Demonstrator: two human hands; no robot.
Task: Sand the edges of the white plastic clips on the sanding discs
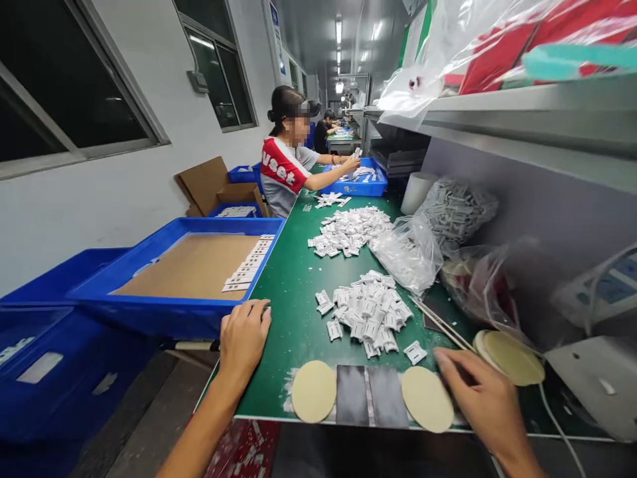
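My left hand (243,338) is at the table's left edge, beside the near corner of a blue tray (164,302). Its fingers are curled inward; the palm is hidden, so I cannot make out whether anything is in it. Over the near right part of the green table, my right hand (485,392) is open, thumb and forefinger apart, with nothing visible between them. Close to its fingertips are a small white plastic part (415,352) and a pale round pad (426,398). Another round pad (313,392) lies left of two dark rectangular plates (372,396). Beyond them is a heap of white plastic parts (371,312).
A second heap (351,229) and a clear bag (411,252) lie farther back. Thin sticks (442,322) and a grey machine (592,385) stand right. A co-worker (288,153) handles parts at a blue bin (355,187). A loaded shelf (537,103) overhangs the right.
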